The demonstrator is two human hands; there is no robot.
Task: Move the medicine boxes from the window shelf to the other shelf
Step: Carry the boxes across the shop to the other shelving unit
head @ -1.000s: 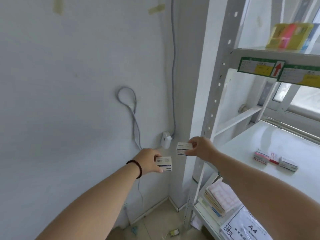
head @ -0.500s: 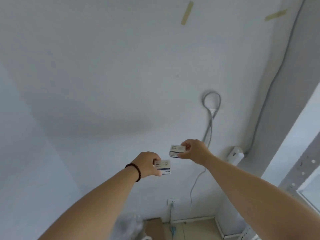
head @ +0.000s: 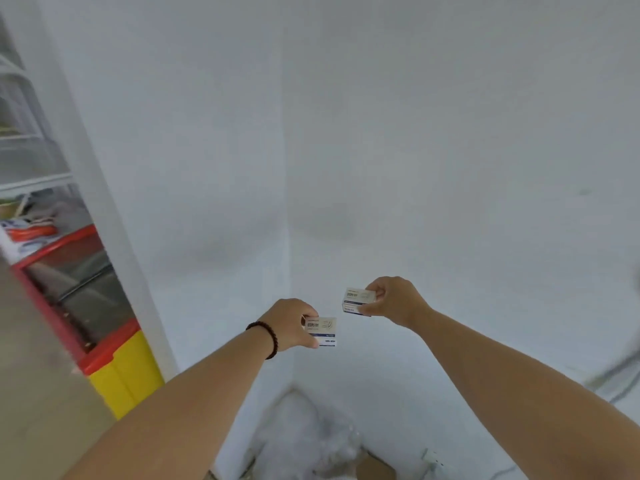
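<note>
At far left a red-and-yellow chest freezer (head: pixel 104 341) stands behind a white wall edge (head: pixel 114 220). The left hand (head: pixel 289 323), beaded bracelet (head: pixel 268 339) at the wrist, pinches a small white medicine box (head: pixel 325 331) before the bare wall corner (head: pixel 289 168). The right hand (head: pixel 393 301) pinches a second medicine box (head: pixel 358 301) slightly higher, both arms outstretched.

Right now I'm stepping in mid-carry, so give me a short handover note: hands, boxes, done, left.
Left hand: fingers pinch one medicine box.
Right hand: fingers pinch a second box, held slightly higher; the two boxes are apart.
Both are in the air facing a white wall corner.
Done: both boxes picked up.
Left: set them on the other shelf; a white rack shows at far left, possibly it.
</note>
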